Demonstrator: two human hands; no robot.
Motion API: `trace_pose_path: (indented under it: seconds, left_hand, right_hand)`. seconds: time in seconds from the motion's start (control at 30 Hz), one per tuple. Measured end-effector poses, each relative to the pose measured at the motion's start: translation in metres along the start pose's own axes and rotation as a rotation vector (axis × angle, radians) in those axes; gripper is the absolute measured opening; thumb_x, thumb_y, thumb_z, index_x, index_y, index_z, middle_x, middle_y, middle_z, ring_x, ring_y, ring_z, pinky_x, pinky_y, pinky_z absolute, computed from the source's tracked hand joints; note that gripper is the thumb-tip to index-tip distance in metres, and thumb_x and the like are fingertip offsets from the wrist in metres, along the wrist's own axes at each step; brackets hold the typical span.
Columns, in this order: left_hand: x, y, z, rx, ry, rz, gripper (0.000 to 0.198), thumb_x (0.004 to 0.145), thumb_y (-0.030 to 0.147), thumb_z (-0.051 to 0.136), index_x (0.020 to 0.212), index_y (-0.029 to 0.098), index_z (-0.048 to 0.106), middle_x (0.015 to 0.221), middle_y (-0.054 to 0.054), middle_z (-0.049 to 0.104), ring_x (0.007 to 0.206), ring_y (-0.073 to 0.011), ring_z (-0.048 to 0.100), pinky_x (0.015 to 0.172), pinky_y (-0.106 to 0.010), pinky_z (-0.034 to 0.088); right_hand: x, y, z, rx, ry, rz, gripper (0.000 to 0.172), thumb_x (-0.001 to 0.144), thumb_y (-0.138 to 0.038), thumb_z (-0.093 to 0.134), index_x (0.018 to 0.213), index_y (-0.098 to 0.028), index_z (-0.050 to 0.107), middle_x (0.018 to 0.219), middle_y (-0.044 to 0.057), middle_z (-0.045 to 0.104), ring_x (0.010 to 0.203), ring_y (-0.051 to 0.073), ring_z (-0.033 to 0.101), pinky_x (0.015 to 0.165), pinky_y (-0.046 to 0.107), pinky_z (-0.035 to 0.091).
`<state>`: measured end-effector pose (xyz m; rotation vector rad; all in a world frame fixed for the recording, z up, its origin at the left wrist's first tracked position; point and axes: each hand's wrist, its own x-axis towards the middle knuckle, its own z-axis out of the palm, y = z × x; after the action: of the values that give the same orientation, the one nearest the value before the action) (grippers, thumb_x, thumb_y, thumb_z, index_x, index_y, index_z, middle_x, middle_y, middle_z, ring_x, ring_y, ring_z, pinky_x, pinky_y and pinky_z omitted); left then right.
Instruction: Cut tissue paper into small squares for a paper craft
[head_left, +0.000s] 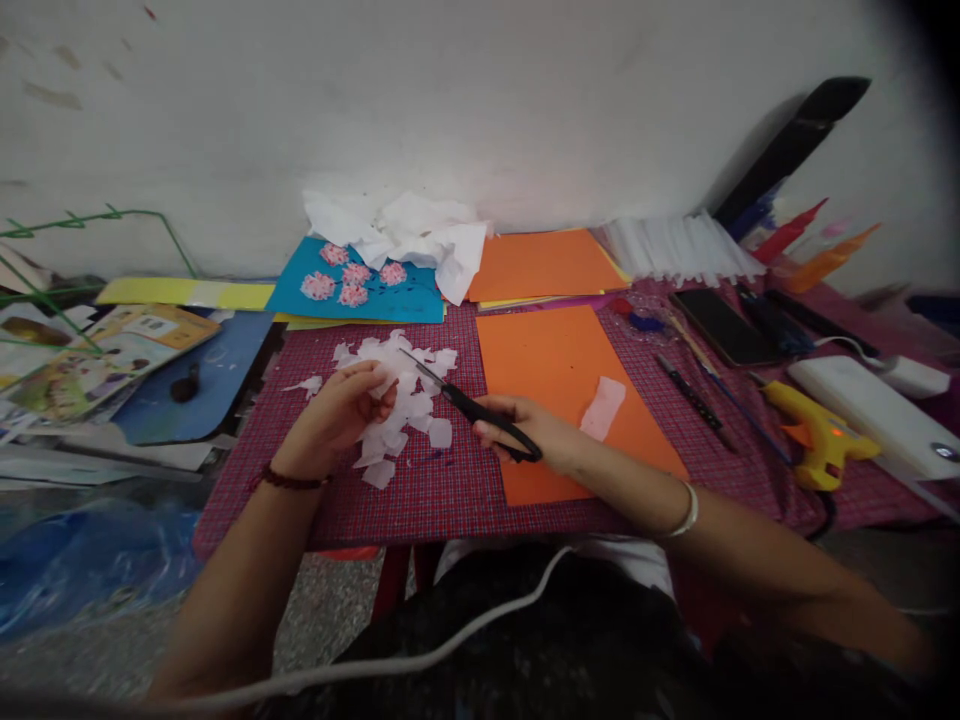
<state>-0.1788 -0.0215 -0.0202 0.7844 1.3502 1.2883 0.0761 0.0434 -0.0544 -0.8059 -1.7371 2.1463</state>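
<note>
My right hand (517, 425) is wrapped round the black handle of a pair of scissors (469, 405). Their blades point left and away from me, over a loose pile of small cut pieces of white tissue paper (405, 410). Thumb and fingers of my left hand (349, 400) are pinched together on a piece of white tissue paper (386, 378), just left of the blades. Its edges blend into the pile below. Under my right wrist lies an orange sheet (547, 360), bearing a pale pink paper strip (603, 408).
Behind the pile, a blue card (405, 300) carries pink-and-white blossoms, with crumpled white paper (435, 230) beside it. On the right lie a yellow glue gun (821, 430), a white power strip (862, 400), a phone (724, 325) and a pen (690, 395). A green wire rack (161, 225) stands left.
</note>
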Motion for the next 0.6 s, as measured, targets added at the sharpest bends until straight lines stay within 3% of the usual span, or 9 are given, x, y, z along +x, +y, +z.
trace_pose_path:
  seconds: [0.23, 0.37, 0.6]
  left_hand:
    - [-0.005, 0.001, -0.001, -0.009, 0.143, 0.184, 0.022, 0.064, 0.023, 0.079, 0.062, 0.016, 0.059, 0.059, 0.003, 0.056, 0.053, -0.0073, 0.048, 0.052, -0.02, 0.039]
    - [-0.003, 0.002, 0.0, -0.039, 0.2, 0.234, 0.022, 0.064, 0.02, 0.079, 0.062, 0.016, 0.058, 0.059, 0.003, 0.054, 0.054, -0.0067, 0.047, 0.052, -0.019, 0.037]
    - [-0.003, -0.005, 0.008, 0.016, 0.113, 0.183, 0.02, 0.067, 0.024, 0.078, 0.062, 0.015, 0.06, 0.057, 0.003, 0.053, 0.051, -0.007, 0.046, 0.05, -0.02, 0.037]
  right_hand:
    - [-0.009, -0.01, -0.004, 0.079, -0.131, -0.077, 0.056, 0.075, -0.067, 0.076, 0.094, -0.019, 0.055, 0.076, -0.001, 0.054, 0.062, 0.011, 0.05, 0.053, 0.026, 0.039]
    - [-0.012, -0.016, -0.004, 0.061, -0.184, -0.048, 0.059, 0.074, -0.069, 0.075, 0.093, -0.017, 0.055, 0.081, 0.001, 0.055, 0.065, 0.011, 0.053, 0.057, 0.027, 0.042]
    - [-0.008, -0.013, 0.001, 0.049, -0.186, -0.014, 0.06, 0.075, -0.063, 0.078, 0.105, -0.015, 0.056, 0.077, -0.002, 0.051, 0.061, 0.008, 0.047, 0.052, 0.024, 0.04]
